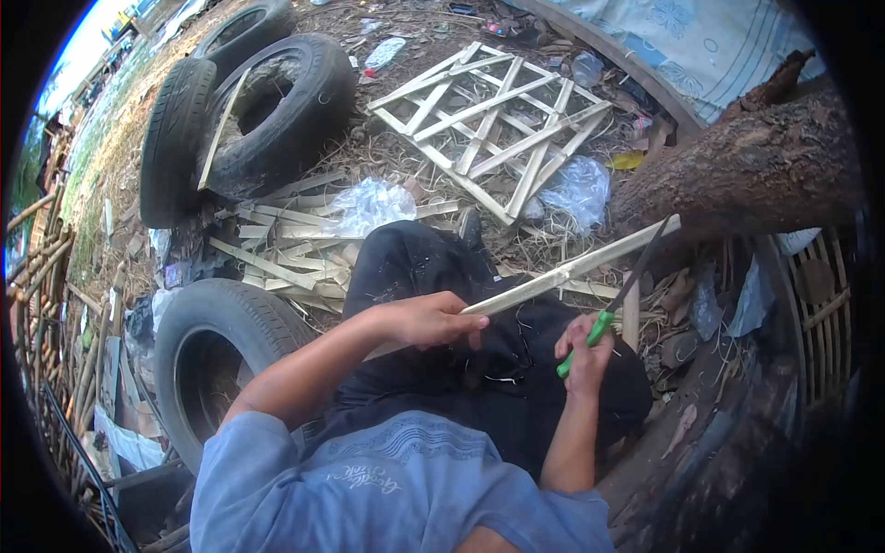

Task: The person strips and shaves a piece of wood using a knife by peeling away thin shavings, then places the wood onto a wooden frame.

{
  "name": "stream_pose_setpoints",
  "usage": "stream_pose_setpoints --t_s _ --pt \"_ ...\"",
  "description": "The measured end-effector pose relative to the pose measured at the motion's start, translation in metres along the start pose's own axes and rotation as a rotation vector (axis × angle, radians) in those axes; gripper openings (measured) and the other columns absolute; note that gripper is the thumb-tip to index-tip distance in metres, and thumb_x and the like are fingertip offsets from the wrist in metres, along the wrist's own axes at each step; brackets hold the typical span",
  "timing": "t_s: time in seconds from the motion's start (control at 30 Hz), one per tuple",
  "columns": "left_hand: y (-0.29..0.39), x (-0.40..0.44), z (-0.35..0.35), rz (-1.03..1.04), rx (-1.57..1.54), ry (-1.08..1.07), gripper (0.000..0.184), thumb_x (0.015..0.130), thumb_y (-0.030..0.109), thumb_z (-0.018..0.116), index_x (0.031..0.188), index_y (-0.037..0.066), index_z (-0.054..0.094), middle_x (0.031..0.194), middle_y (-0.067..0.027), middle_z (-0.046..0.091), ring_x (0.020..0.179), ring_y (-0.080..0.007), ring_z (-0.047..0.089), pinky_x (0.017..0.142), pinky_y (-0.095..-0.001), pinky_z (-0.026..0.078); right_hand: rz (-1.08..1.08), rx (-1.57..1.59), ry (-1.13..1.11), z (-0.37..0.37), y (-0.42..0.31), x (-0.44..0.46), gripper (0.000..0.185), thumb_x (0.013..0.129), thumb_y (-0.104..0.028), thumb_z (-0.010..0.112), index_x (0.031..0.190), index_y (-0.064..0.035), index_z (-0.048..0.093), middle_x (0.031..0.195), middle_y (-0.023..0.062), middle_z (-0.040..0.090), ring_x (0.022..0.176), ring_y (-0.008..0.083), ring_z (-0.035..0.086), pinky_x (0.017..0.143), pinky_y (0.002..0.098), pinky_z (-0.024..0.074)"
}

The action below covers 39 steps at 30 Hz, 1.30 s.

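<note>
My left hand (433, 320) is closed around a pale split bamboo strip (572, 267), which slants up to the right across my lap. In my right hand (587, 352) is the green handle of a knife (636, 272). Its long dark blade points up and crosses the strip near the strip's far end; whether it touches the strip I cannot tell. Beyond my knees a lattice frame of bamboo strips (489, 124) lies on the ground. Several loose bamboo strips (277, 263) are piled to the left of my legs.
Several old tyres (290, 120) stand at the upper left, and another tyre (217, 336) is beside my left arm. A thick log (737, 170) lies at the right. Clear plastic bags (373, 205), shavings and litter cover the ground. A patterned blue sheet (710, 46) hangs at the upper right.
</note>
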<state>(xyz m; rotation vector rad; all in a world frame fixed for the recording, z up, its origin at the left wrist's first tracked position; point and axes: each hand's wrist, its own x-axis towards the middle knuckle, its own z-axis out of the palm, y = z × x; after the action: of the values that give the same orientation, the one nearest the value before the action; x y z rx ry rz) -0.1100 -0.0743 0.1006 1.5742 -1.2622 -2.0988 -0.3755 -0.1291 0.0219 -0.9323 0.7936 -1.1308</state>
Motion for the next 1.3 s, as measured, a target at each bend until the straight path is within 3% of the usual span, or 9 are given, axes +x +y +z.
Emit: stream_pose_setpoints --t_s 0.1,0.27,0.37,0.5,0.6,0.83,1.13,1.2,1.3 --pt "0.017 0.027 0.017 -0.018 0.110 -0.090 0.048 0.099 0.048 0.043 0.101 0.005 0.065 0.057 0.0091 0.031 0.049 -0.0044 0.032 0.044 -0.0235 0.029 -0.110 0.091 0.027 0.009 -0.003 0.005 0.028 0.085 -0.005 0.067 0.083 -0.0107 0.040 0.082 0.0094 0.059 0.062 0.0185 0.063 0.052 0.0297 0.0540" --pt "0.025 0.050 0.036 -0.090 0.108 -0.174 0.046 0.097 0.046 0.050 0.109 0.004 0.062 0.061 0.0066 0.040 0.052 -0.0055 0.039 0.047 -0.0238 0.036 -0.079 0.073 0.170 -0.004 -0.013 0.004 0.027 0.085 0.000 0.063 0.083 -0.0120 0.039 0.076 0.0070 0.058 0.066 0.0205 0.065 0.052 0.0303 0.0543" --pt "0.023 0.051 0.034 0.028 0.233 -0.089 0.052 0.088 0.041 0.067 0.119 0.001 0.053 0.088 -0.0050 0.060 0.079 -0.0126 0.059 0.076 -0.0288 0.049 -0.099 0.109 0.234 -0.011 -0.011 0.001 0.027 0.085 0.001 0.063 0.081 -0.0119 0.039 0.076 0.0064 0.057 0.065 0.0199 0.065 0.052 0.0301 0.0544" --pt "-0.004 0.044 0.014 0.034 0.454 -0.133 0.047 0.088 0.039 0.067 0.115 0.002 0.057 0.098 -0.0072 0.065 0.097 -0.0143 0.059 0.089 -0.0312 0.045 -0.094 0.138 0.252 -0.023 -0.010 0.003 0.029 0.085 0.001 0.064 0.078 -0.0106 0.038 0.077 0.0063 0.058 0.066 0.0207 0.067 0.051 0.0297 0.0552" --pt "-0.017 0.035 0.007 -0.066 0.341 -0.202 0.039 0.090 0.037 0.065 0.104 0.000 0.061 0.095 -0.0067 0.065 0.096 -0.0131 0.059 0.088 -0.0301 0.046 -0.078 0.154 0.283 -0.022 -0.013 0.005 0.029 0.085 0.002 0.064 0.078 -0.0104 0.039 0.077 0.0069 0.059 0.066 0.0209 0.067 0.051 0.0294 0.0547" --pt "-0.022 0.025 0.010 -0.133 0.122 -0.235 0.041 0.100 0.040 0.047 0.076 0.007 0.053 0.060 0.0061 0.045 0.054 -0.0062 0.046 0.049 -0.0245 0.039 -0.094 0.082 0.343 -0.023 -0.006 0.007 0.027 0.086 -0.001 0.065 0.079 -0.0092 0.040 0.076 0.0061 0.057 0.064 0.0192 0.066 0.049 0.0281 0.0540" --pt "-0.017 0.018 0.015 -0.114 -0.083 -0.092 0.037 0.101 0.039 0.044 0.077 0.011 0.046 0.060 0.0097 0.033 0.048 -0.0028 0.032 0.041 -0.0217 0.028 -0.048 -0.416 0.290 -0.020 -0.008 -0.006 0.020 0.092 -0.015 0.062 0.086 -0.0014 0.049 0.074 0.0095 0.063 0.055 0.0112 0.058 0.047 0.0223 0.0437" --pt "-0.019 0.020 0.021 -0.045 -0.080 -0.064 0.036 0.101 0.038 0.044 0.079 0.010 0.047 0.062 0.0094 0.034 0.050 -0.0031 0.034 0.043 -0.0219 0.030 -0.315 -0.646 0.072 -0.013 -0.005 -0.009 0.024 0.092 -0.023 0.062 0.093 -0.0004 0.055 0.073 0.0094 0.063 0.058 0.0140 0.058 0.052 0.0286 0.0452" --pt "-0.020 0.021 0.034 0.072 -0.061 -0.012 0.035 0.102 0.037 0.044 0.082 0.009 0.050 0.065 0.0086 0.038 0.055 -0.0035 0.037 0.048 -0.0222 0.032 -0.193 -0.860 -0.117 0.016 -0.019 -0.019 0.026 0.091 -0.026 0.059 0.094 0.0000 0.058 0.071 0.0138 0.058 0.064 0.0297 0.060 0.059 0.0384 0.0460"
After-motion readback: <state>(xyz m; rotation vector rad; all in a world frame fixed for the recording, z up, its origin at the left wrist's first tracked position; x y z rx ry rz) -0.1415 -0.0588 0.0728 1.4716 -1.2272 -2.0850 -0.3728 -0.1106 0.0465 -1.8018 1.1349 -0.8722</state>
